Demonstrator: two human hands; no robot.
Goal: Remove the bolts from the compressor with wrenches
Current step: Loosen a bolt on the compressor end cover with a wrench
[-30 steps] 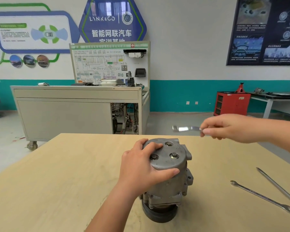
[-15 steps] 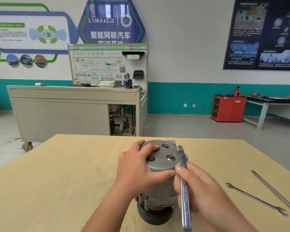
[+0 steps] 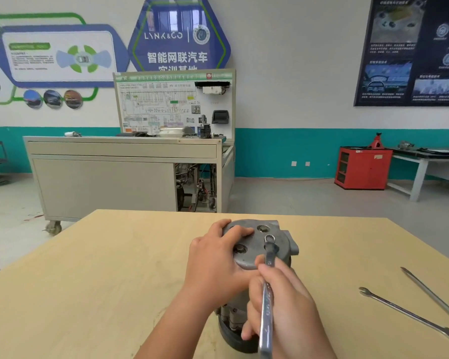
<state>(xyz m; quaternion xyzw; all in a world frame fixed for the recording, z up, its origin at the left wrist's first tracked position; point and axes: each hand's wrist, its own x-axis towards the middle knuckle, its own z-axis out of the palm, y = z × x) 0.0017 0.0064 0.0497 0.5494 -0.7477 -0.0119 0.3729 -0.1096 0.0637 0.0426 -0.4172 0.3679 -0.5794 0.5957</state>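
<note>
A grey metal compressor (image 3: 254, 244) stands upright on the wooden table (image 3: 101, 281), its flat top plate showing three bolts. My left hand (image 3: 213, 257) grips the left rim of that plate, fingers curled over the top and thumb on the near side. My right hand (image 3: 283, 307) holds a silver wrench (image 3: 267, 301) by its shaft. The wrench's ring end sits over the right-hand bolt (image 3: 269, 239). Two other bolts (image 3: 240, 248) (image 3: 262, 228) are uncovered. The compressor's lower body is partly hidden behind my right hand.
Two more long wrenches (image 3: 405, 313) (image 3: 433, 297) lie on the table to the right. Beyond the table stand a grey training bench (image 3: 125, 172) on castors, a red cabinet (image 3: 362, 168) and a white workbench (image 3: 425, 159) at the wall.
My right hand brought the wrench from up in the air at the right down to the compressor. Its ring end moved from the plate's right edge onto the right-hand bolt. My left hand kept its grip.
</note>
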